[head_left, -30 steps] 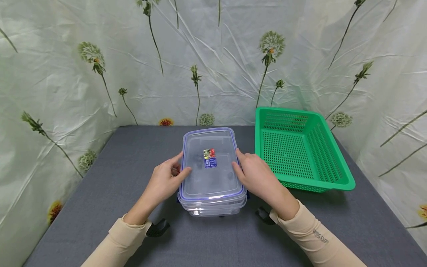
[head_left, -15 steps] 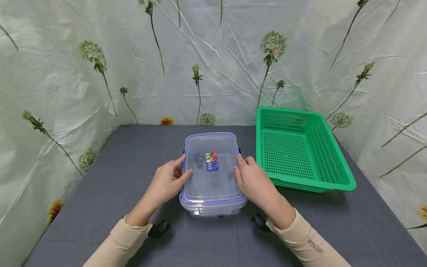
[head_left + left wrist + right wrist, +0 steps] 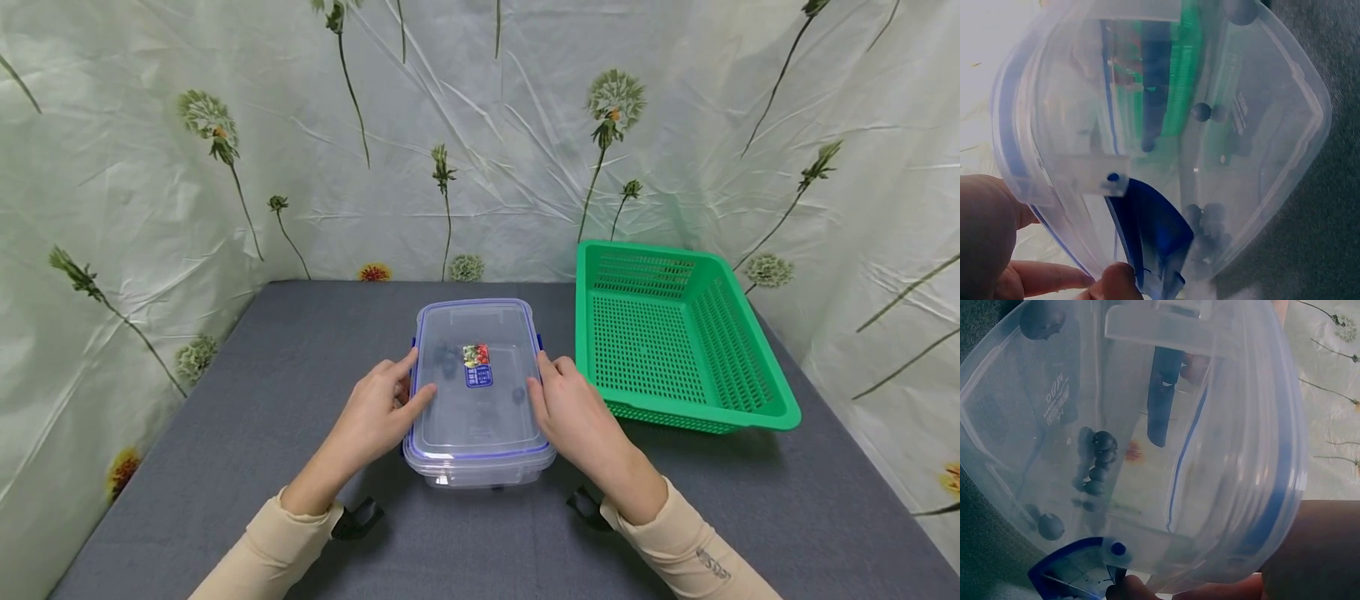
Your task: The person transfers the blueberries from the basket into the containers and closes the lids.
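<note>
Your left hand (image 3: 378,408) and right hand (image 3: 573,408) flank the lidded container (image 3: 478,392), fingers curled gripping its long edges, thumbs pressing the lid.

Both arms come in from the lower edge of the head view, each in a long beige sleeve that ends at the wrist, where a dark strap piece is seen under it. The forearms point forward and a little inward, toward each other. The left hand (image 3: 372,413) lies with the back turned up and outward, its thumb stretched to the right and its fingers bent down along the side of what it holds. The right hand (image 3: 573,408) mirrors this pose, the thumb directed to the left, the fingers bent down on the far side. The two hands are at the same height, well apart.
</note>
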`<state>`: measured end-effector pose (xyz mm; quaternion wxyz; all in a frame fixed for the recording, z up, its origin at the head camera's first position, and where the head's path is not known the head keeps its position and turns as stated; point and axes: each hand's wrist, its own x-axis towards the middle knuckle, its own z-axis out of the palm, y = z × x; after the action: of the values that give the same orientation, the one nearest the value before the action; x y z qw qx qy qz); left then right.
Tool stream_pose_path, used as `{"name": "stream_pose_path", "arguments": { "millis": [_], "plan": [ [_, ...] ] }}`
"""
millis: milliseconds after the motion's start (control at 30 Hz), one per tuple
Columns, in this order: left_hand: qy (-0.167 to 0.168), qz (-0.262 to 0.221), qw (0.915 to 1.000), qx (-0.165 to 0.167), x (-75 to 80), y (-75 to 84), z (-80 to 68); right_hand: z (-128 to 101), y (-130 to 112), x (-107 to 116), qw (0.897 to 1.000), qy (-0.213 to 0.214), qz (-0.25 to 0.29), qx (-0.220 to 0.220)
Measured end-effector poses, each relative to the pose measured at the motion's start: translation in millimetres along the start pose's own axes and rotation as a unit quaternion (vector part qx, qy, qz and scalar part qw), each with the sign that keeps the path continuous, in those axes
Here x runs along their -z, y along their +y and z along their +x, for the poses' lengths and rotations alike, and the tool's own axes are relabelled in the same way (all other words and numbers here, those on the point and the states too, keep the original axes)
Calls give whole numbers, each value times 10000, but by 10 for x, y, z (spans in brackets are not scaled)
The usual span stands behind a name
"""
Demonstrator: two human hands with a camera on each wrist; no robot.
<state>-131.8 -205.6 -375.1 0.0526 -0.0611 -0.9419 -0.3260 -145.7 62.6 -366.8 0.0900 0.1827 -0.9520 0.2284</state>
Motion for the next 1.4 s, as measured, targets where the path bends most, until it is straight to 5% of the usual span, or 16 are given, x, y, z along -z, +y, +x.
{"name": "stream_pose_path", "arguments": {
  "millis": [633,933,1400],
  "plan": [
    [426,-180,9987,213,6,41,-8,-10,20,-6,9992,-108,349,-157],
    [366,-618,9964,450,-12,-7,16,-10,33,-41,9989,26,446,-126],
    [435,-472,9975,303,-26,59,-16,-64,16,-34,9979,-267,388,-452]
  ]
}}
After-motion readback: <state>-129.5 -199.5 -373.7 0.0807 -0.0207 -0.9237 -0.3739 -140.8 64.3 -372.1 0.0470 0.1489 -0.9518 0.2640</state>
